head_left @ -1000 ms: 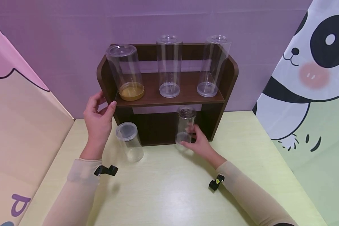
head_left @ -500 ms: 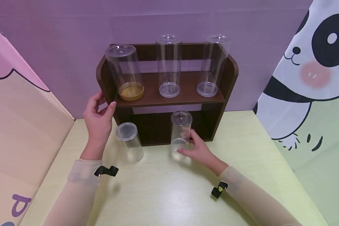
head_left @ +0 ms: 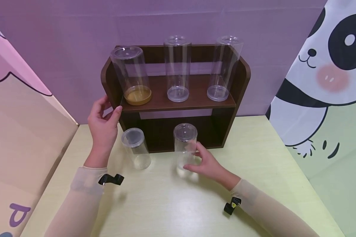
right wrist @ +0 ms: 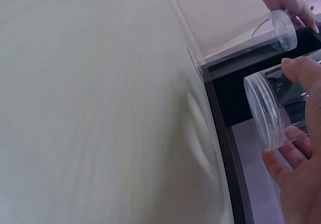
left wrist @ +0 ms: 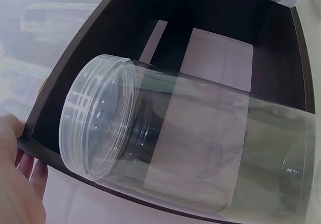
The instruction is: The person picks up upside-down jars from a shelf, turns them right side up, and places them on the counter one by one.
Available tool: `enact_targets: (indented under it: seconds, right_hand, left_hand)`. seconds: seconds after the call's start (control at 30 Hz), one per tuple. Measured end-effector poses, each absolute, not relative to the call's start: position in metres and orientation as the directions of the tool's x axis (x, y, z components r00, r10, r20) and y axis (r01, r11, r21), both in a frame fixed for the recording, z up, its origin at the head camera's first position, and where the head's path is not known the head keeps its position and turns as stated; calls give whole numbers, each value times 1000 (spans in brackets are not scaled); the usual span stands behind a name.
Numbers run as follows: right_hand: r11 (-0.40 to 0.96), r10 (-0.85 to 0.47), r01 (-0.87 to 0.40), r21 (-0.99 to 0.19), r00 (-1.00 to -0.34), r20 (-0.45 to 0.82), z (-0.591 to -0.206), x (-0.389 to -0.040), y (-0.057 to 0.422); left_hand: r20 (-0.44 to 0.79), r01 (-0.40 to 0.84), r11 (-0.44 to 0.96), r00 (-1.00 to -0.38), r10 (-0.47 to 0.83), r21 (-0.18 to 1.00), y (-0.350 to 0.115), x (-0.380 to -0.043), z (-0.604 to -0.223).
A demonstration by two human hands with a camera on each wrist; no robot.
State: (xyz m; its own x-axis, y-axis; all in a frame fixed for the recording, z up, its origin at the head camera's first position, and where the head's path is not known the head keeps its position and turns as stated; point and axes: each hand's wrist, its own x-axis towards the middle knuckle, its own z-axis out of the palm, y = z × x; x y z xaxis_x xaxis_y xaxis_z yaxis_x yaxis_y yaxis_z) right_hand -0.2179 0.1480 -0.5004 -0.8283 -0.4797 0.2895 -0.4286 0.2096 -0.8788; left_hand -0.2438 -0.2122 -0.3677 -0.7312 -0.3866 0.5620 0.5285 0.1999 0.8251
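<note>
My left hand (head_left: pixel 103 126) grips the left side panel of a dark brown two-tier shelf (head_left: pixel 178 108), thumb on the front edge and fingers behind. In my right hand (head_left: pixel 207 166) is a clear plastic jar (head_left: pixel 185 144), held by its lower part in front of the lower tier. That jar is upside down: its clear lid (right wrist: pixel 265 111) points down at the table, close over it. Another clear jar (head_left: pixel 137 149) stands lid-up on the table near my left hand, in front of the shelf's left end; its lid (left wrist: pixel 98 116) fills much of the left wrist view.
Three taller clear jars stand lid-down on the upper tier: a wide one with a gold lid (head_left: pixel 137 96) at left, a narrow jar (head_left: pixel 178 70) in the middle and another narrow jar (head_left: pixel 225 69) at right. The pale table (head_left: pixel 166 204) meets printed cloth walls.
My right hand has brought the jar from the front of the lower tier toward me and slightly left. The left hand has stayed on the shelf's side.
</note>
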Motion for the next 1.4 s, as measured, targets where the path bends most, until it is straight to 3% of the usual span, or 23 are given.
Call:
enact_targets:
  seconds: [0.47,0.8,0.97,1.17,1.4]
  right_hand:
    - [223,-514,-424,-878,-816,263,-500,-210,146]
    - [196,-535,-448,-872,-794,288,-498,-206,143]
    - [174,-548,-446,-878,-784,290,-495,-203,141]
    - [174,-558,-450,-876,-778,289,-493,-200,138]
    - [165,-575,-486,-858,-755,316,-493,-197,135]
  left_hand:
    - [564,527,208,-731,-385,824,-216,-242,-367]
    - [657,641,190,-647,-388,744,-196,-212,-372]
    - [678,658,167,-721,-142,735,-166,-191,-371]
    - [533,584,289,-811,240,759,-133,-178,-371]
    - [430,546,324,-825,367,773,-116,-179,-379]
